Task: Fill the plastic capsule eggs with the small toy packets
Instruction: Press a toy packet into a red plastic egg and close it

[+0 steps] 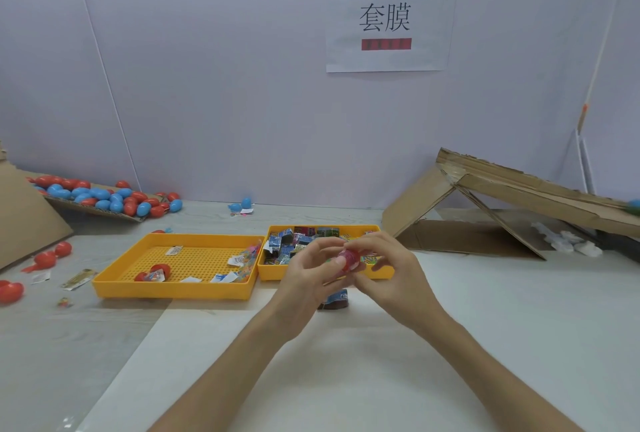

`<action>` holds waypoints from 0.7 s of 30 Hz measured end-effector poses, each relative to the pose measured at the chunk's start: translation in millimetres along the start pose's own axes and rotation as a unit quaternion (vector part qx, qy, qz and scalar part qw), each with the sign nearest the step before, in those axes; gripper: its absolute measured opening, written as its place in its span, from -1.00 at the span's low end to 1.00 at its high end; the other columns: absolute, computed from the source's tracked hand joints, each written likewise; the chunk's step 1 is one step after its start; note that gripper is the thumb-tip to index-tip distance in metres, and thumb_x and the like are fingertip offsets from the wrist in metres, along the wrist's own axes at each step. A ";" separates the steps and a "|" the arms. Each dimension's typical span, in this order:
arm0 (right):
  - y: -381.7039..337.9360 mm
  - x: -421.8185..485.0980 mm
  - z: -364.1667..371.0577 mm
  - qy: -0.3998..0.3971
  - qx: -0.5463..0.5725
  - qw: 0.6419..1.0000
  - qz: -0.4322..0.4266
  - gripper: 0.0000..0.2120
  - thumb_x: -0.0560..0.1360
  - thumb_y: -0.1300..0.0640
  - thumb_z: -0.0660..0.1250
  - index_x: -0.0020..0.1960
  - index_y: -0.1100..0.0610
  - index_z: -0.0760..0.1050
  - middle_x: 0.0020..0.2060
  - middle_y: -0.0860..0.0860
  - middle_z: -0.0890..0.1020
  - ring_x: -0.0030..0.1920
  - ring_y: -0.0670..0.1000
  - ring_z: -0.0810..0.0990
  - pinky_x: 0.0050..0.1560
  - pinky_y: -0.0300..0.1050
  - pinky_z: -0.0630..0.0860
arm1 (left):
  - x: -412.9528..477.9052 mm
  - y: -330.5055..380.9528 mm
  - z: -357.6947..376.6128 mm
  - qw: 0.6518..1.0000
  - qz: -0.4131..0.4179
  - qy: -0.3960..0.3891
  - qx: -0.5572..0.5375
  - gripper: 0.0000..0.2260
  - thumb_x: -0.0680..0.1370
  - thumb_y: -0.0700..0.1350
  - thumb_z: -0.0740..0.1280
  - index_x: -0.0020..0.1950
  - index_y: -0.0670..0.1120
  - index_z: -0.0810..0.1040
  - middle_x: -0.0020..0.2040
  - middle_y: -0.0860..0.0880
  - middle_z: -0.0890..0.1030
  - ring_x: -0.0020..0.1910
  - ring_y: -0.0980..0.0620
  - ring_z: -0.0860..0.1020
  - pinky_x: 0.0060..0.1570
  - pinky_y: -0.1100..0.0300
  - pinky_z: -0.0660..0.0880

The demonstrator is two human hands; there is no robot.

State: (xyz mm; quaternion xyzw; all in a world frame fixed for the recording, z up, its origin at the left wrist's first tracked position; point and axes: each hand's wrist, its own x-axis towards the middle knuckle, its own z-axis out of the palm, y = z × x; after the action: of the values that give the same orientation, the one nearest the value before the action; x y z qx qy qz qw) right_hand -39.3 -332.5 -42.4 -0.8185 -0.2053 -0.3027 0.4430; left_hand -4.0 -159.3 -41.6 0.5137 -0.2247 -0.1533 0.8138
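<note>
Both my hands meet above the table's middle around a red capsule egg. My left hand grips it from the left and below, and my right hand pinches it from the right. Behind them the right yellow tray holds several small toy packets. The left yellow tray holds a few packets and an open red egg. A blue packet lies on the table under my hands.
A pile of red and blue eggs lies on cardboard at the far left. Loose red eggs and packets lie left of the trays. A blue egg sits by the wall. A cardboard ramp stands at the right.
</note>
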 end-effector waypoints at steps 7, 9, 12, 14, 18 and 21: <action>-3.0 3.2 -0.7 0.015 0.169 0.971 0.166 -0.71 0.43 -0.06 0.46 0.11 0.00 0.64 0.00 -0.01 0.67 0.02 -0.01 0.65 0.03 0.00 0.62 | 1.0 0.0 -0.3 0.999 -0.008 -0.028 -0.042 -0.71 0.53 -0.23 0.41 0.25 -0.19 0.56 0.18 -0.21 0.65 0.20 -0.21 0.63 0.20 0.00 0.59; -1.3 3.4 -2.3 0.006 0.202 0.962 0.186 -0.74 0.41 -0.05 0.48 0.05 0.02 0.66 -0.07 0.01 0.71 -0.05 0.00 0.68 -0.04 -0.04 0.62 | 1.1 -0.8 0.2 0.998 -0.016 -0.039 -0.051 -0.69 0.54 -0.25 0.41 0.28 -0.20 0.54 0.21 -0.23 0.62 0.23 -0.23 0.61 0.19 0.01 0.59; -1.6 3.5 -3.1 0.007 0.261 0.947 0.187 -0.88 0.41 0.04 0.50 -0.06 0.01 0.69 -0.15 0.06 0.72 -0.11 0.01 0.71 -0.12 -0.14 0.62 | 0.6 -1.3 -0.1 0.995 -0.027 -0.061 -0.073 -0.71 0.55 -0.25 0.39 0.28 -0.18 0.56 0.29 -0.28 0.58 0.26 -0.28 0.59 0.20 0.00 0.58; -1.7 3.5 -2.9 0.006 0.295 0.936 0.191 -0.95 0.42 0.09 0.49 -0.12 0.03 0.69 -0.15 0.12 0.71 -0.12 0.06 0.71 -0.12 -0.07 0.64 | 0.7 -1.8 -0.5 0.994 -0.030 -0.072 -0.075 -0.72 0.56 -0.26 0.37 0.27 -0.17 0.57 0.33 -0.30 0.55 0.27 -0.30 0.58 0.18 0.00 0.58; -1.8 3.3 -3.1 0.005 0.316 0.926 0.207 -0.94 0.43 0.10 0.49 -0.13 0.08 0.68 -0.09 0.20 0.69 -0.08 0.13 0.70 -0.10 0.01 0.64 | 0.7 -3.0 -1.3 0.993 -0.034 -0.078 -0.080 -0.71 0.56 -0.29 0.37 0.27 -0.16 0.56 0.33 -0.32 0.55 0.26 -0.32 0.58 0.15 0.02 0.59; -2.1 3.7 -3.3 0.007 0.325 0.922 0.210 -0.95 0.42 0.11 0.48 -0.13 0.08 0.68 -0.08 0.23 0.68 -0.08 0.14 0.70 -0.10 0.01 0.64 | 1.1 -2.7 -2.4 0.992 -0.036 -0.083 -0.083 -0.71 0.55 -0.28 0.39 0.27 -0.15 0.58 0.31 -0.30 0.57 0.27 -0.31 0.58 0.16 0.03 0.59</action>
State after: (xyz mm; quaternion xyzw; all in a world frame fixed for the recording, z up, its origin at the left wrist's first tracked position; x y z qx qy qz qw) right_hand -38.9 -333.9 -37.2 -0.6521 -0.1129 -0.1254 0.7392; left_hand -1.9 -159.1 -44.7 0.4373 -0.2595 -0.2424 0.8263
